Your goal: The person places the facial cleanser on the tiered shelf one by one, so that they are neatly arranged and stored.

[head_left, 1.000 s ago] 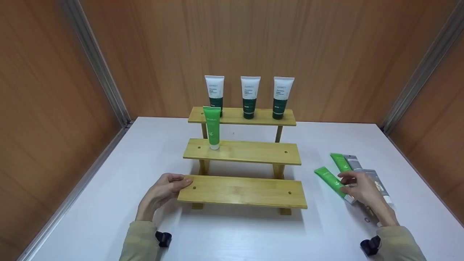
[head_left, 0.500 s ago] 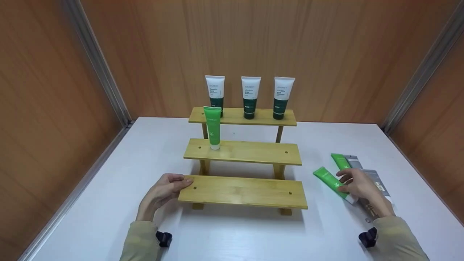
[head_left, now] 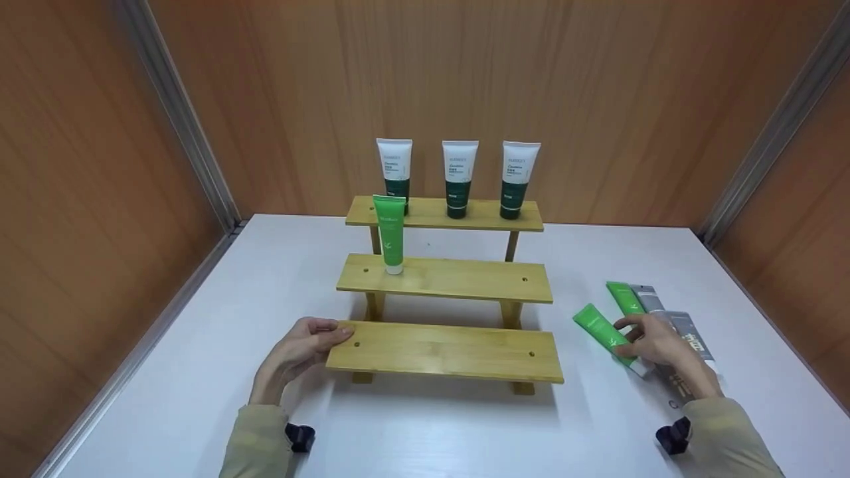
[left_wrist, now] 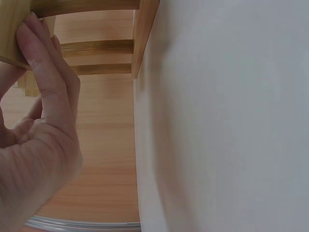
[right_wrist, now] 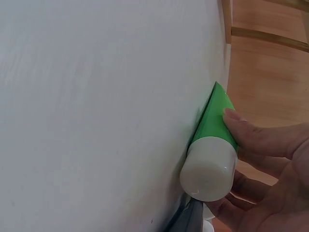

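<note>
The green plastic squeeze tube with a white cap lies slantwise to the right of the three-tier light wooden stand, as seen from my head. My right hand is over its capped end, thumb and fingers curled in around it. Just beyond, also right of the stand, are a second green tube and flat grey tubes, partly hidden by my hand. On the stand's middle shelf, toward its left end, one upright green tube with a white cap stands; three white and dark-green tubes stand along the top shelf. My left hand is at the left end of the lowest shelf.

From my left wrist, I see that hand nearly closed — fingers and thumb pinching the stand's board.

From my right wrist, my thumb presses the tube's green side, fingers bent near its cap — whether it is off the white table, I cannot tell.
</note>
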`<state>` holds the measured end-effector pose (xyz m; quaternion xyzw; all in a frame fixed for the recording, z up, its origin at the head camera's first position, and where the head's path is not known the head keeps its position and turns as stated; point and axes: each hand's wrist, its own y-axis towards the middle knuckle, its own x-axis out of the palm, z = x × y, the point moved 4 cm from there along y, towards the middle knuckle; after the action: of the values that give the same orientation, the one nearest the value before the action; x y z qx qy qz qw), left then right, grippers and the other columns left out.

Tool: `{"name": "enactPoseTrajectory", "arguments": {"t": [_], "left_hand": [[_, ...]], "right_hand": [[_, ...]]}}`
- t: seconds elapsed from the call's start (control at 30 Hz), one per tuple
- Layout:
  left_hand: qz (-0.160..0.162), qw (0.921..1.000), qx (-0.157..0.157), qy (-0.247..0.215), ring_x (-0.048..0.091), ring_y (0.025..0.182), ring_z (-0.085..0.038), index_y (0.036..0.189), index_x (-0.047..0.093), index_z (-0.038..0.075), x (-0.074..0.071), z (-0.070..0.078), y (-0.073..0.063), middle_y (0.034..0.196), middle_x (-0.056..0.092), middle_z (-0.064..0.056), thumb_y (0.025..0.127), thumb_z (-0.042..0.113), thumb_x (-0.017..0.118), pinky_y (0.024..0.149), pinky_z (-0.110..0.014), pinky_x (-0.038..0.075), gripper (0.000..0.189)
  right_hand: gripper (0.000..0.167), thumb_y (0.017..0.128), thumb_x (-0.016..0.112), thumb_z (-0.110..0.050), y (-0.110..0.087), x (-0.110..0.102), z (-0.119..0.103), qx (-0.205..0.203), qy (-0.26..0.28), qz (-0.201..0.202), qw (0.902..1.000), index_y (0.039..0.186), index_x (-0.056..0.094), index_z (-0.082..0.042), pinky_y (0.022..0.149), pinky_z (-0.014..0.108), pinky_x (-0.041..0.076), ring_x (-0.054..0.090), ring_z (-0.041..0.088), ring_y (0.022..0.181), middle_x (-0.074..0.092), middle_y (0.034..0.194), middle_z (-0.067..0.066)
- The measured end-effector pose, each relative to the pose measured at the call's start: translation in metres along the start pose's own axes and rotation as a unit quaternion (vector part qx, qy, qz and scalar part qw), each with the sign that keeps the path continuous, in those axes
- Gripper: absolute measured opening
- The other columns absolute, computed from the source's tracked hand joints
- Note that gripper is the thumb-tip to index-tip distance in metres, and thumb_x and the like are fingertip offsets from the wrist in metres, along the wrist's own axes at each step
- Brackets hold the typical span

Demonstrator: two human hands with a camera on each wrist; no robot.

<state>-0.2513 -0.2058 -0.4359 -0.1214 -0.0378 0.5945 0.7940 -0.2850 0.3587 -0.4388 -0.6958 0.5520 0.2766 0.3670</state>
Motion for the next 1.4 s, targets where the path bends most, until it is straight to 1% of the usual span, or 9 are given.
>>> {"name": "enactPoseTrajectory", "arguments": {"t": [0.3, 0.53, 0.63, 0.77, 0.9, 1.1, 1.17, 1.33, 1.4], "left_hand": [[-0.003, 1.0000, -0.001, -0.002, 0.072, 0.077, -0.009, 0.105, 0.065, -0.001, 0.001, 0.000, 0.000, 0.088, 0.074, 0.002, 0.095, 0.022, 0.070, 0.068, -0.021, 0.059, 0.026], [-0.001, 1.0000, -0.002, 0.003, 0.072, 0.079, -0.009, 0.106, 0.064, -0.002, 0.000, 0.000, 0.001, 0.089, 0.074, 0.002, 0.095, 0.023, 0.071, 0.069, -0.021, 0.059, 0.028], [0.006, 0.9999, -0.006, 0.005, 0.072, 0.079, -0.009, 0.108, 0.063, -0.003, 0.000, 0.000, 0.001, 0.090, 0.073, 0.001, 0.094, 0.024, 0.071, 0.070, -0.021, 0.059, 0.031], [0.006, 0.9999, -0.007, 0.008, 0.071, 0.079, -0.009, 0.108, 0.063, -0.003, 0.000, 0.000, 0.001, 0.090, 0.073, 0.001, 0.095, 0.024, 0.071, 0.070, -0.021, 0.059, 0.032], [0.005, 0.9999, -0.007, 0.007, 0.072, 0.079, -0.009, 0.111, 0.063, -0.005, 0.000, 0.001, 0.001, 0.091, 0.074, 0.001, 0.095, 0.024, 0.071, 0.070, -0.020, 0.059, 0.034], [0.009, 0.9999, -0.010, 0.001, 0.073, 0.082, -0.010, 0.117, 0.060, -0.008, 0.001, 0.001, 0.000, 0.093, 0.074, 0.000, 0.094, 0.024, 0.072, 0.073, -0.022, 0.060, 0.040], [0.004, 1.0000, -0.007, -0.002, 0.073, 0.082, -0.010, 0.116, 0.061, -0.008, 0.001, 0.001, 0.000, 0.093, 0.074, 0.000, 0.095, 0.023, 0.071, 0.073, -0.022, 0.060, 0.039], [-0.007, 0.9999, -0.003, -0.006, 0.071, 0.081, -0.009, 0.112, 0.065, -0.005, 0.000, 0.000, -0.001, 0.091, 0.073, 0.002, 0.096, 0.022, 0.069, 0.072, -0.021, 0.059, 0.032], [-0.007, 0.9999, -0.004, -0.006, 0.071, 0.081, -0.008, 0.111, 0.065, -0.004, 0.000, 0.000, 0.000, 0.091, 0.073, 0.002, 0.096, 0.022, 0.069, 0.071, -0.021, 0.059, 0.031]], "right_hand": [[0.058, 0.085, 0.077, -0.017, -0.002, 0.002, -0.001, -0.002, 0.010, 0.009, 0.9999, 0.131, 0.055, 0.011, 0.066, 0.030, 0.049, 0.061, 0.027, 0.087, 0.065, 0.103, 0.027], [0.061, 0.085, 0.077, -0.018, -0.001, 0.002, -0.002, 0.009, 0.002, 0.022, 0.9997, 0.132, 0.053, 0.013, 0.068, 0.031, 0.050, 0.063, 0.030, 0.090, 0.064, 0.107, 0.032], [0.061, 0.085, 0.076, -0.018, -0.001, 0.003, -0.001, 0.018, 0.012, 0.022, 0.9995, 0.133, 0.053, 0.012, 0.067, 0.031, 0.051, 0.062, 0.030, 0.091, 0.064, 0.109, 0.032], [0.060, 0.086, 0.075, -0.017, -0.002, 0.005, -0.002, 0.019, 0.021, 0.023, 0.9993, 0.133, 0.052, 0.013, 0.069, 0.032, 0.052, 0.062, 0.031, 0.092, 0.063, 0.110, 0.032], [0.060, 0.085, 0.075, -0.015, -0.001, 0.004, -0.003, 0.010, 0.021, 0.030, 0.9993, 0.132, 0.052, 0.015, 0.072, 0.034, 0.053, 0.062, 0.033, 0.095, 0.063, 0.109, 0.033], [0.061, 0.087, 0.073, -0.013, -0.001, 0.005, -0.004, 0.009, 0.028, 0.030, 0.9991, 0.135, 0.049, 0.017, 0.079, 0.040, 0.053, 0.061, 0.037, 0.100, 0.061, 0.113, 0.034], [0.060, 0.089, 0.071, -0.012, -0.002, 0.005, -0.005, 0.006, 0.033, 0.032, 0.9989, 0.135, 0.048, 0.017, 0.082, 0.041, 0.053, 0.060, 0.039, 0.102, 0.060, 0.115, 0.035], [0.059, 0.093, 0.066, -0.010, -0.004, 0.007, -0.009, 0.002, 0.046, 0.037, 0.9983, 0.140, 0.042, 0.017, 0.085, 0.038, 0.048, 0.056, 0.037, 0.107, 0.056, 0.122, 0.034], [0.061, 0.095, 0.064, -0.011, -0.005, 0.008, -0.010, 0.006, 0.053, 0.036, 0.9979, 0.143, 0.038, 0.016, 0.089, 0.040, 0.047, 0.053, 0.037, 0.109, 0.053, 0.127, 0.034]]}}
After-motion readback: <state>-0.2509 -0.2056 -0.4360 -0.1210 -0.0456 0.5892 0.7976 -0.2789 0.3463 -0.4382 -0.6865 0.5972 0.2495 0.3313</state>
